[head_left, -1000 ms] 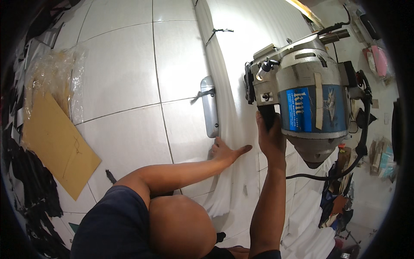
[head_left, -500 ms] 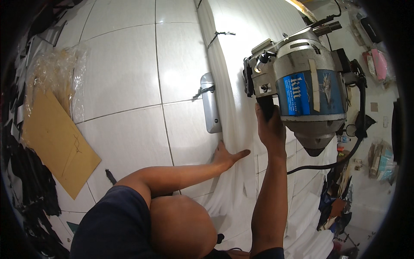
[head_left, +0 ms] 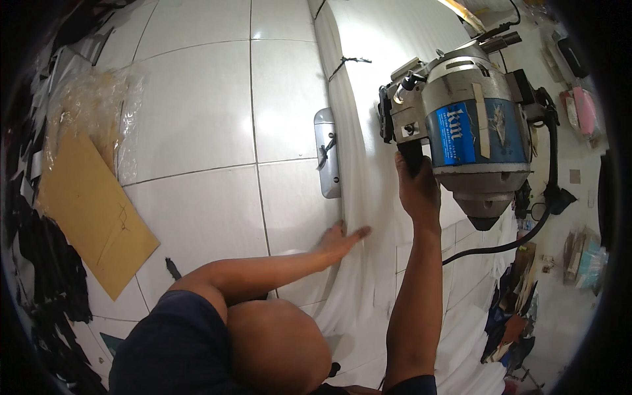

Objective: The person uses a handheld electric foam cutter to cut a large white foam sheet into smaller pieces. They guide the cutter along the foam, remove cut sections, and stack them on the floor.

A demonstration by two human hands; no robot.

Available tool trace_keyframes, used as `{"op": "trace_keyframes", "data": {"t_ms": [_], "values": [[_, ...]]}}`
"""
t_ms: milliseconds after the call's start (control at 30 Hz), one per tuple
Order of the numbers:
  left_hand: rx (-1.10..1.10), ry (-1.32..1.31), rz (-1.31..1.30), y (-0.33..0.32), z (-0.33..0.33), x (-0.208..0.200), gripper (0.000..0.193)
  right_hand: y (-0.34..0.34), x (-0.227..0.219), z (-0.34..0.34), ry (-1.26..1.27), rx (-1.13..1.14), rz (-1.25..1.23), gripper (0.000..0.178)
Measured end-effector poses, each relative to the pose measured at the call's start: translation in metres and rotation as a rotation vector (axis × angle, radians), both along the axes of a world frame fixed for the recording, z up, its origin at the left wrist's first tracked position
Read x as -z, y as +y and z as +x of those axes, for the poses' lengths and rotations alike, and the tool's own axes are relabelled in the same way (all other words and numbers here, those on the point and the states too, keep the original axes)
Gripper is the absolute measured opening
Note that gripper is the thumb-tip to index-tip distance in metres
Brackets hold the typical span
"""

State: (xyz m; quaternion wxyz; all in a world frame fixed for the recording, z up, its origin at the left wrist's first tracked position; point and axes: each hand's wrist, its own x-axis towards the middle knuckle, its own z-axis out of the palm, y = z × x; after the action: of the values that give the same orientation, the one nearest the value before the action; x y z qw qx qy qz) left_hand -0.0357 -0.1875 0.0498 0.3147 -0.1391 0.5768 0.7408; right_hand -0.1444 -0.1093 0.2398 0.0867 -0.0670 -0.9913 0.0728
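My right hand (head_left: pixel 420 191) is wrapped round the black handle of a fabric cutting machine (head_left: pixel 484 131), which has a grey metal housing and a blue label. The machine stands over layered white fabric (head_left: pixel 388 118); its blade and base are hidden from me. Along the fabric's left edge lies my left hand (head_left: pixel 341 245), fingers apart and thumb stretched over the cloth. Just beyond that hand, a long rounded grey metal piece (head_left: pixel 327 178) rests beside the edge, with a dark scrap strip across it.
A thick black cable (head_left: pixel 490 251) loops from the machine toward me. Yellow-brown card (head_left: pixel 99 217) and clear plastic lie on the white tiled floor (head_left: pixel 191 112) at left. Dark fabric scraps (head_left: pixel 56 276) pile at the far left. Bagged items and scraps line the right side.
My left hand has drawn slightly back to the left along the fabric edge. The dark strip on the metal piece lies at a different angle. My right hand keeps its grip on the machine.
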Motion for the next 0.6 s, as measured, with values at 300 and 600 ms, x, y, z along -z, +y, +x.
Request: {"op": "trace_keyframes", "data": {"t_ms": [300, 600], "values": [[-0.287, 0.948, -1.021, -0.092, -0.12, 0.011, 0.037, 0.001, 0.001, 0.018, 0.103, -0.061, -0.032, 0.059], [-0.255, 1.083, -0.833, -0.089, -0.123, 0.035, 0.012, -0.002, -0.002, 0.021, 0.036, -0.04, -0.03, 0.062]]}}
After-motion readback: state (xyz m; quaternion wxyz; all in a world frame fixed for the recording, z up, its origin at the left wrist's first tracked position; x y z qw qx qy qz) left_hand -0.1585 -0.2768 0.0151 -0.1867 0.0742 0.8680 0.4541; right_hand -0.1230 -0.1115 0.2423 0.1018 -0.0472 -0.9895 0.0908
